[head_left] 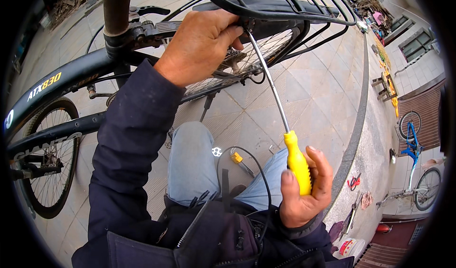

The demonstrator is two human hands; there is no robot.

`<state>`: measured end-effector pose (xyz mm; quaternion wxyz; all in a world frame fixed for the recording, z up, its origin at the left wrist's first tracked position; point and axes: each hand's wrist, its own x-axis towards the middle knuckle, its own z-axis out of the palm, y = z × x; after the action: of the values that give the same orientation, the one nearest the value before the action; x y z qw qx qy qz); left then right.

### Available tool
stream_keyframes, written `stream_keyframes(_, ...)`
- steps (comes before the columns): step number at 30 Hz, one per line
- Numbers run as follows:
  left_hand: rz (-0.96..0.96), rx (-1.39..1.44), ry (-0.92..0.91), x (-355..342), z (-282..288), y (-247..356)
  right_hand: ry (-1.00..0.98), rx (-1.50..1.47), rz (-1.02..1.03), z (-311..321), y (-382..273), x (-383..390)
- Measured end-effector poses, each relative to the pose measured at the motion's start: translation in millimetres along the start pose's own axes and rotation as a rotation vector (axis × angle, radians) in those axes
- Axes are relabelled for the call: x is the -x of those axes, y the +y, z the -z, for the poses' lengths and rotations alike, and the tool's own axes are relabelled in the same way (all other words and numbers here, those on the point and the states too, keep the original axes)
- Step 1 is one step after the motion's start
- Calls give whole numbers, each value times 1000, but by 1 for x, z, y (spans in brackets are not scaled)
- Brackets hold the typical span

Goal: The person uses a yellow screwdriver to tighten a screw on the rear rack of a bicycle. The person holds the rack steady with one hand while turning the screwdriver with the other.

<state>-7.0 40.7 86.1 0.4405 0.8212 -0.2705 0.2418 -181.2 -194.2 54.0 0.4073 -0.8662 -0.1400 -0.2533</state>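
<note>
A long screwdriver (298,163) with a yellow handle is gripped in my right hand (306,192). Its metal shaft slants up and away to the underside of the black rear rack (327,17) on a black bicycle (71,85). At that spot my left hand (202,42) is closed, thumb and fingers pinched by the shaft's tip, close under the rack and the dark rear mudguard (270,26). What the left fingertips hold is hidden. Below the hands shows the spoked rear wheel (266,54).
On the paving between my knees lie a yellow-and-grey tool (237,159) and a small silver multi-hole wrench (217,151). Red-handled pliers (354,181) and a white bucket (350,247) are off to the right. Farther right stands a blue bicycle (413,149). A kickstand (207,107) props the black bicycle.
</note>
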Motion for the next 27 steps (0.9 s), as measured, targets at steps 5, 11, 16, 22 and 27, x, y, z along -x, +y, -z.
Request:
stream_keyframes(5, 32, 15, 1, 0, 1, 3, -16, -649, -549, 5, -15, -7)
stream_keyframes(11, 7, 54, 9, 1, -2, 3, -103, -828, -805, 18, -14, -14)
stream_keyframes(16, 1, 42, 21, 0, -2, 3, 97, 68, -77, 1, -8, 0)
stream_keyframes(22, 18, -9, -1, 0, 1, 0, -6, -1084, -688, 12, -22, -15)
stream_keyframes(27, 15, 13, -4, 1, 0, 1, -65, -673, -664, 20, -19, -17)
